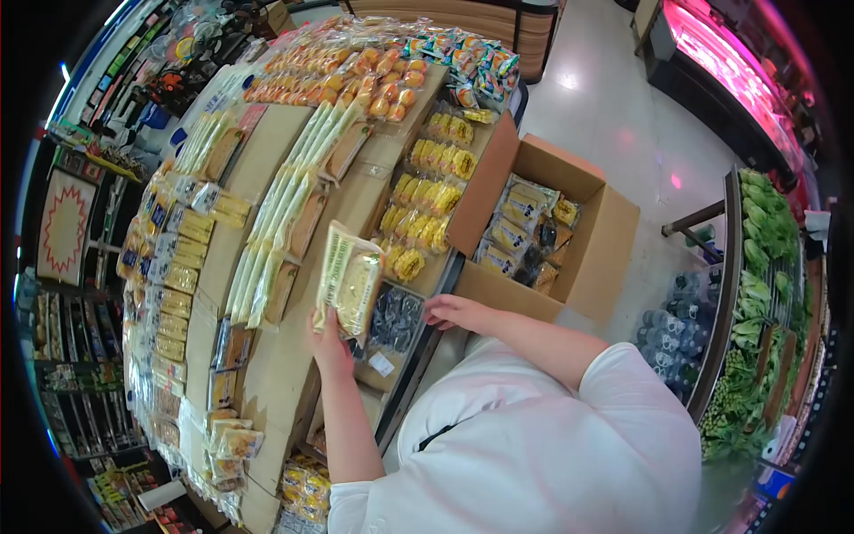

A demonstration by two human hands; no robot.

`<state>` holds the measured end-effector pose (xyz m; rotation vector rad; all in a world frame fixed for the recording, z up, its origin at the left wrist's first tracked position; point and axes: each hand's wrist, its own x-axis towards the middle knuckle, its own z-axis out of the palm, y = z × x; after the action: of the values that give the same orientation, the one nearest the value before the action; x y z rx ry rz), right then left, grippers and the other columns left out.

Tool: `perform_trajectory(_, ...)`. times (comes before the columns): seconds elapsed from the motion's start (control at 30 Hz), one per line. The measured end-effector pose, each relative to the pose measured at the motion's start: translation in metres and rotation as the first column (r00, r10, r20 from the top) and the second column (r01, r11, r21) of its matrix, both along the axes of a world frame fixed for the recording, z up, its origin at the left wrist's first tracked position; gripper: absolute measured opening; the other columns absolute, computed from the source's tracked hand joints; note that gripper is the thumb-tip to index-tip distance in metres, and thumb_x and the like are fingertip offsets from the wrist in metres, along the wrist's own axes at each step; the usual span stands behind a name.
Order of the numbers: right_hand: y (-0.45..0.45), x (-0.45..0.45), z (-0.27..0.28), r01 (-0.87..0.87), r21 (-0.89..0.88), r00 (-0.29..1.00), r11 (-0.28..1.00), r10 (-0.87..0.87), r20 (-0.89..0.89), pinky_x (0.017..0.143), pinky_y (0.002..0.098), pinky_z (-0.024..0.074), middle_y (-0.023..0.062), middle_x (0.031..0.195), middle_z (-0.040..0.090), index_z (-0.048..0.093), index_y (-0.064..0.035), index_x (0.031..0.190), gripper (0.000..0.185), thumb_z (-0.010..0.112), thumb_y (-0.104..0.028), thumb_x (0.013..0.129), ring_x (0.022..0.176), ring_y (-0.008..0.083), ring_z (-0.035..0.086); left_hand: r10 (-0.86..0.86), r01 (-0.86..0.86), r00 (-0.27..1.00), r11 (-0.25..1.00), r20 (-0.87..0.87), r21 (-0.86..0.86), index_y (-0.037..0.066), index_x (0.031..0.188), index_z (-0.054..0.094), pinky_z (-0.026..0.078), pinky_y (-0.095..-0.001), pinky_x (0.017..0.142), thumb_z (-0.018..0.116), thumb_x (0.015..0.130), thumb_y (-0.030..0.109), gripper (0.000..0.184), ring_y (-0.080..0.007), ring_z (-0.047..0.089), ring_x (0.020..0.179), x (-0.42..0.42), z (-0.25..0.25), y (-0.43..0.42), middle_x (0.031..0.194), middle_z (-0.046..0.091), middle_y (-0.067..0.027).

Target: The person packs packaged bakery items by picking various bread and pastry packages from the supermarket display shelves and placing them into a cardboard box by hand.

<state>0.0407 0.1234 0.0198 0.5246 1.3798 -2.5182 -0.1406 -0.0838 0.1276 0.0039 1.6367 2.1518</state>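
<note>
My left hand (331, 343) grips the lower end of a flat, pale yellow packaged loaf (350, 283) in clear wrap, held up over the display table. My right hand (454, 311) is at the table's front edge, fingers apart and holding nothing. Just beyond the held pack lie rows of similar flat packs (283, 222) on the cardboard-covered table. Between my hands sits a tray of dark wrapped items (396, 319) with a white label (381, 363) near it. Yellow wrapped pieces (414, 220) fill the compartment above that tray.
An open cardboard box (583, 231) with assorted packs (520, 227) stands right of the table. Farther right are bottle packs (676, 325) on the floor, a stand of green vegetables (756, 294) and a pink-lit case (725, 67). Orange round packs (391, 84) lie at the table's far end.
</note>
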Motion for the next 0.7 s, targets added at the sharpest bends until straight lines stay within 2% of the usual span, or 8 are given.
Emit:
perform_trajectory(0.13,-0.047,0.018,0.048,0.083,-0.531,0.942,0.843,-0.240,-0.234,0.100,0.0359,0.0446,0.0024,0.135,0.051,0.033,-0.0140,0.144,0.069,0.066,-0.038,0.090,0.122,0.0172,0.051,-0.137,0.133,0.989,0.989,0.061,0.062,0.003,0.128,0.043,0.051,-0.0371,0.092,0.058,0.094,0.008,0.038,-0.0215,0.058,0.109,0.069,-0.001,-0.044,0.121,0.056,-0.0127)
perform_trajectory(0.23,-0.082,0.040,0.059,0.148,-0.537,0.927,0.831,-0.306,-0.217,0.103,0.0411,0.0428,0.0043,0.135,0.052,0.036,-0.0137,0.142,0.064,0.067,-0.034,0.089,0.124,0.0205,0.050,-0.254,0.255,0.966,0.966,0.041,-0.039,0.001,0.125,0.047,0.048,-0.0322,0.092,0.056,0.092,0.003,0.034,-0.0176,0.058,0.106,0.111,0.000,-0.074,0.117,0.058,-0.0102)
perform_trajectory(0.27,-0.092,0.050,0.066,0.236,-0.433,0.938,0.870,-0.321,-0.134,0.104,0.0416,0.0436,0.0046,0.132,0.053,0.040,-0.0131,0.139,0.060,0.069,-0.024,0.088,0.124,0.0215,0.051,-0.276,0.277,0.960,0.961,0.051,-0.015,0.001,0.126,0.046,0.046,-0.0322,0.095,0.057,0.091,0.002,0.037,-0.0180,0.057,0.109,0.118,-0.002,-0.083,0.119,0.058,-0.0106)
perform_trajectory(0.4,-0.120,0.081,0.066,0.271,-0.388,0.957,0.881,-0.288,0.014,0.099,0.0383,0.0491,0.0059,0.128,0.056,0.045,-0.0120,0.134,0.051,0.067,-0.011,0.088,0.120,0.0221,0.054,-0.431,0.428,0.901,0.901,0.052,0.068,0.000,0.135,0.042,0.042,-0.0322,0.099,0.061,0.089,0.008,0.050,-0.0190,0.053,0.116,0.137,0.000,-0.118,0.126,0.055,-0.0117)
perform_trajectory(0.5,-0.128,0.095,0.076,0.214,-0.317,0.976,0.924,-0.217,0.025,0.092,0.0382,0.0544,0.0079,0.125,0.058,0.045,-0.0108,0.134,0.049,0.066,-0.013,0.090,0.113,0.0235,0.059,-0.695,0.403,0.635,0.671,0.337,0.623,0.000,0.143,0.034,0.040,-0.0337,0.103,0.061,0.088,0.016,0.063,-0.0202,0.051,0.122,0.128,0.017,-0.133,0.133,0.052,-0.0111)
perform_trajectory(0.53,-0.130,0.099,0.078,0.163,-0.292,0.985,0.942,-0.174,-0.013,0.088,0.0380,0.0555,0.0076,0.124,0.059,0.045,-0.0114,0.134,0.049,0.066,-0.016,0.090,0.111,0.0231,0.060,-0.741,0.438,0.558,0.645,0.372,0.627,0.000,0.147,0.027,0.038,-0.0359,0.106,0.060,0.088,0.027,0.072,-0.0213,0.047,0.127,0.123,0.011,-0.138,0.140,0.046,-0.0120)
perform_trajectory(0.63,-0.134,0.104,0.087,0.046,-0.183,0.995,0.982,-0.060,-0.073,0.081,0.0380,0.0580,0.0073,0.122,0.060,0.044,-0.0123,0.135,0.049,0.064,-0.023,0.092,0.108,0.0225,0.062,-0.743,0.749,0.562,0.644,0.363,0.156,0.001,0.147,0.026,0.034,-0.0383,0.110,0.062,0.086,0.034,0.078,-0.0229,0.042,0.132,0.118,0.012,-0.133,0.145,0.040,-0.0139)
perform_trajectory(0.7,-0.133,0.103,0.092,0.000,-0.069,0.999,0.998,-0.003,-0.036,0.080,0.0388,0.0584,0.0079,0.123,0.060,0.043,-0.0117,0.135,0.049,0.063,-0.025,0.093,0.109,0.0233,0.062,-0.769,0.811,0.549,0.585,0.327,0.013,0.007,0.149,0.023,0.029,-0.0392,0.113,0.060,0.084,0.050,0.087,-0.0246,0.041,0.133,0.119,0.015,-0.126,0.146,0.039,-0.0136)
